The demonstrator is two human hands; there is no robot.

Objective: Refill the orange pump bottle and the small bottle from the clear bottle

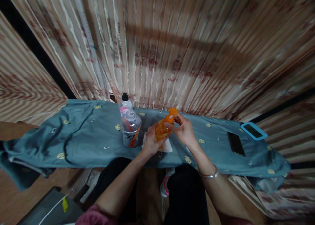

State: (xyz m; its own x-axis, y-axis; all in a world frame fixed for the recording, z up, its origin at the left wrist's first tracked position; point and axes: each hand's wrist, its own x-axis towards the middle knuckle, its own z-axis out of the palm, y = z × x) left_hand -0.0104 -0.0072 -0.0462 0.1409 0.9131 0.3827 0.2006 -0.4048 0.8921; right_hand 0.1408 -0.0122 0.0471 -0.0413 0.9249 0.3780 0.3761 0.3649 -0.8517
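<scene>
An orange translucent bottle (161, 130) with an orange cap is held tilted above the table, its top leaning to the right. My left hand (150, 142) wraps round its lower body. At the bottle's neck, just below the cap, my right hand (184, 130) has its thumb on the front and its fingers behind. Beneath the bottle lies a small white cloth or tissue (167, 147), partly hidden by my left hand. Left of my hands stands a clear plastic jar (131, 133) with a dark and orange print. Behind it is a white and pink bottle (126, 103) with a black cap.
A teal cloth with pineapple prints covers the narrow table (86, 136). A dark phone (236, 144) and a blue-framed device with a dark screen (254, 131) lie at the right. Pleated curtains (157, 54) hang directly behind the table. A dark box-like object (52, 207) stands at lower left.
</scene>
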